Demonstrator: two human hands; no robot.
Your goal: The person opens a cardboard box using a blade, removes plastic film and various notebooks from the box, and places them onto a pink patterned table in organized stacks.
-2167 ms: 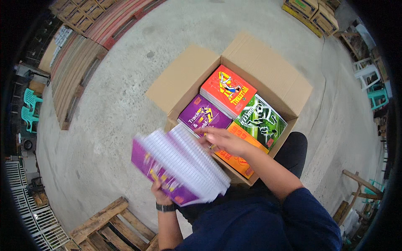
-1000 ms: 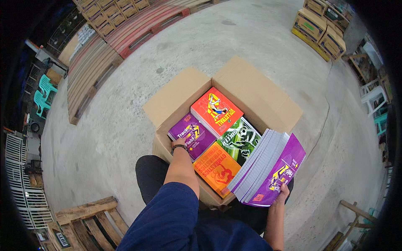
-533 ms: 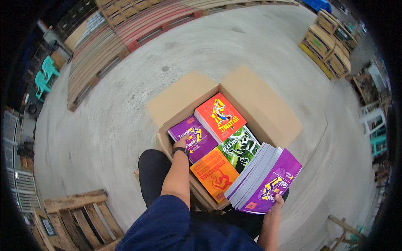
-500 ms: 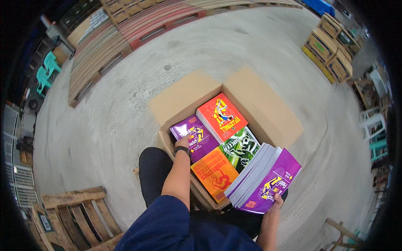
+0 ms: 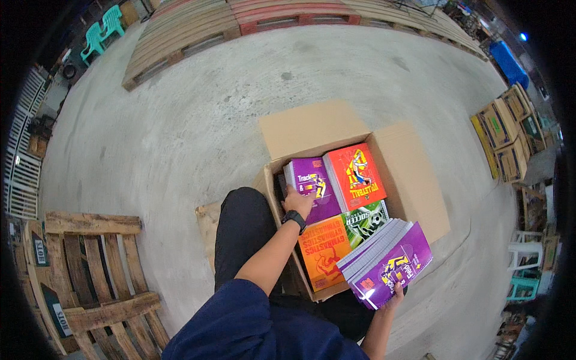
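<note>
An open cardboard box [image 5: 408,174] holds stacks of notebooks with sports covers. Purple notebooks [image 5: 324,207] fill its far left part, beside a taller stack of red notebooks [image 5: 360,174]. Green notebooks [image 5: 367,223] lie near the middle and orange ones [image 5: 327,252] at the near left. My left hand [image 5: 298,203], with a dark watch on its wrist, is closed over the left edge of the purple stack inside the box; its fingertips are partly hidden. Over the box's near right corner, my right hand [image 5: 391,295] grips a fanned stack of purple notebooks [image 5: 414,249] by its near edge.
Wooden pallets lie at the near left [image 5: 108,258] and along the far side [image 5: 186,36]. Stacked cartons [image 5: 501,129] stand at the right. Green plastic chairs [image 5: 102,30] are at the far left, and a white chair [image 5: 528,251] is at the right.
My left hand has shifted from the purple cover to the stack's left edge, and that stack has slid or tilted slightly. My right hand still holds its fanned notebooks. The view has turned.
</note>
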